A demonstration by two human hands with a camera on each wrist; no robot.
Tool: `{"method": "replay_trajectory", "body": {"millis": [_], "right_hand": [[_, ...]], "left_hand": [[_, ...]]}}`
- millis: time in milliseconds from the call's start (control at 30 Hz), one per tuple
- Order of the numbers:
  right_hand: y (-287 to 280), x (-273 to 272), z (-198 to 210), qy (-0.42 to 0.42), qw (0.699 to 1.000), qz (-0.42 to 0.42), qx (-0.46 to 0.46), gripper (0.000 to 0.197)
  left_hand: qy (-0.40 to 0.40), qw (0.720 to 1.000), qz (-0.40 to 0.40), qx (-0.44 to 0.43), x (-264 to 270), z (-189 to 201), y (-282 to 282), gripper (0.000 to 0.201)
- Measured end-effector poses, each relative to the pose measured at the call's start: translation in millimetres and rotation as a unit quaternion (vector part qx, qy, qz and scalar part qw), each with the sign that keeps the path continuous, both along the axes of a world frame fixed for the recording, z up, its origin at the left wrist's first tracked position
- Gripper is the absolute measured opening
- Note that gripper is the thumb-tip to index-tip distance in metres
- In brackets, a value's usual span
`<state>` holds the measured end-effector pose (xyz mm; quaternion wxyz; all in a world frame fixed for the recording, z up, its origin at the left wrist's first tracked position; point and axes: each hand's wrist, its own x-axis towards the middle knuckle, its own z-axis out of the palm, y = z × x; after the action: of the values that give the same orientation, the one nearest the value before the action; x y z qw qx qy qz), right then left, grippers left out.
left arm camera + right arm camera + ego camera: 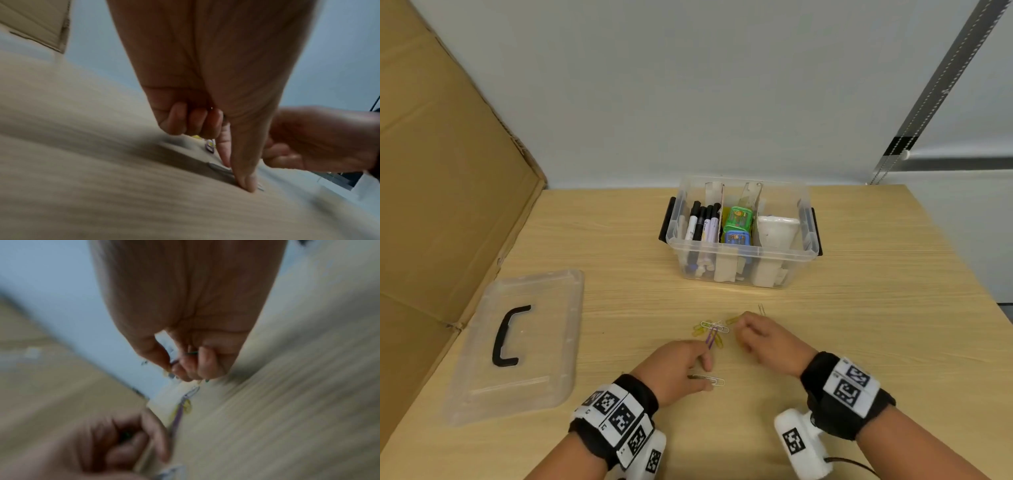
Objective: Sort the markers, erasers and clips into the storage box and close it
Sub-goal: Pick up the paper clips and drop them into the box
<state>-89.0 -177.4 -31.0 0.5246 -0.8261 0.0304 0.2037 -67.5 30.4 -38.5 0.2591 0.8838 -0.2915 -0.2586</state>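
Loose paper clips [710,330], yellow, silver and one purple [711,337], lie in a small heap on the wooden table. My left hand [707,373] is just in front of the heap; its thumb and forefinger pinch a silver clip [714,380] flat against the table, the other fingers curled [191,120]. My right hand [739,329] is at the heap's right edge with curled fingers holding clips; a green one [191,352] shows between them. The open storage box [739,255] stands behind, holding markers [703,222] and erasers [738,219].
The clear lid [534,342] with a black handle [508,335] lies flat at the left. A tall cardboard sheet [441,171] stands along the left edge. One more clip [762,310] lies apart, right of the heap. The table's right edge slopes away at the far right.
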Motion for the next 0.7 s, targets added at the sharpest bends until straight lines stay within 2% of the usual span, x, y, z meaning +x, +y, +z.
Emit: {"method": "replay_trajectory", "body": {"millis": [33, 67, 100, 133, 167, 200, 233, 300, 333, 400, 467, 567, 700], "right_hand": [[-2, -2, 2, 0.042, 0.988, -0.057, 0.141, 0.02], [-3, -3, 6, 0.081, 0.953, -0.099, 0.274, 0.018], [-3, -3, 9, 0.108, 0.916, -0.123, 0.366, 0.014], [-3, -3, 10, 0.122, 0.897, -0.137, 0.402, 0.015], [-1, -2, 9, 0.129, 0.893, -0.148, 0.405, 0.018], [1, 1, 8, 0.128, 0.901, -0.16, 0.382, 0.022], [3, 5, 6, 0.114, 0.922, -0.167, 0.329, 0.024], [10, 13, 5, 0.035, 0.98, -0.133, 0.141, 0.024], [13, 16, 2, -0.016, 0.995, -0.094, 0.023, 0.021], [21, 20, -2, -0.082, 0.983, -0.002, -0.164, 0.009], [31, 22, -4, -0.086, 0.953, 0.062, -0.283, 0.016], [38, 27, -4, -0.076, 0.937, 0.091, -0.33, 0.017], [35, 32, -5, -0.018, 0.958, 0.09, -0.271, 0.012]], "left_hand": [[-0.013, 1.0, -0.007, 0.002, 1, 1, -1, 0.021], [-0.027, 1.0, -0.016, 0.006, 2, 3, -1, 0.019], [-0.042, 0.999, -0.023, 0.014, 2, 4, -2, 0.018], [-0.054, 0.998, -0.028, 0.019, 2, 5, -3, 0.016], [-0.062, 0.997, -0.032, 0.023, 1, 6, -3, 0.015], [-0.069, 0.997, -0.035, 0.024, 1, 7, -4, 0.013], [-0.077, 0.996, -0.036, 0.022, 1, 6, -4, 0.012], [-0.084, 0.996, -0.037, 0.017, 2, 4, -2, 0.012], [-0.082, 0.996, -0.033, 0.012, 2, 4, 0, 0.012], [-0.059, 0.998, -0.005, -0.007, 3, 4, 5, 0.013], [-0.026, 0.997, 0.042, -0.054, 4, 7, 13, 0.012], [0.018, 0.987, 0.109, -0.116, 8, 12, 25, 0.012], [0.104, 0.96, 0.18, -0.186, 16, 13, 33, 0.012]]}}
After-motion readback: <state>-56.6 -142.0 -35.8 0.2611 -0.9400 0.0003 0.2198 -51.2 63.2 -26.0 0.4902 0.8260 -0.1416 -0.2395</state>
